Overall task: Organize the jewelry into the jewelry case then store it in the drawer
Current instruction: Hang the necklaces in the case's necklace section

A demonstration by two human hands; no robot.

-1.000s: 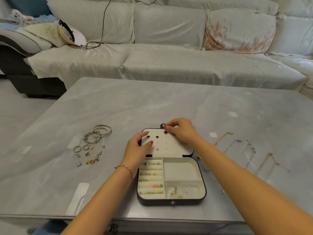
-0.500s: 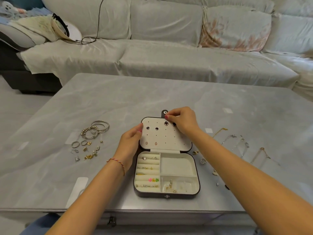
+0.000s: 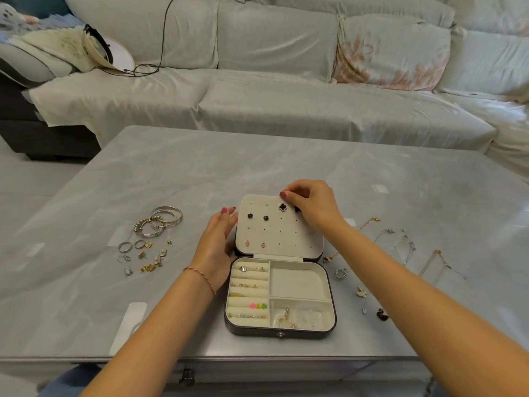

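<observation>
The jewelry case (image 3: 280,296) sits open near the front edge of the gray table (image 3: 257,161); its lid (image 3: 279,227) stands up, showing a pale panel full of little holes. On that panel there is a dark clover earring (image 3: 283,206) near the top, two dark round studs (image 3: 257,216) under it to the left, and two small pink drops (image 3: 254,243) lower down. The right hand (image 3: 310,206) is at the top edge of the lid, fingers curled tight and pinching right beside the clover earring — I cannot tell if they pinch the earring or only the lid. The left hand (image 3: 219,247) lies against the left side of the lid with its fingers mostly straight, holding nothing; a red string bracelet (image 3: 200,277) is on that wrist. Inside the case, rings sit in the soft rolls on the left, and small gold bits lie in the front right box. Left of the case lie silver bangles (image 3: 160,222) and small rings (image 3: 131,246); right of it lie thin chains (image 3: 400,247) — all on the table. A pale sofa (image 3: 286,81) is behind the table.
</observation>
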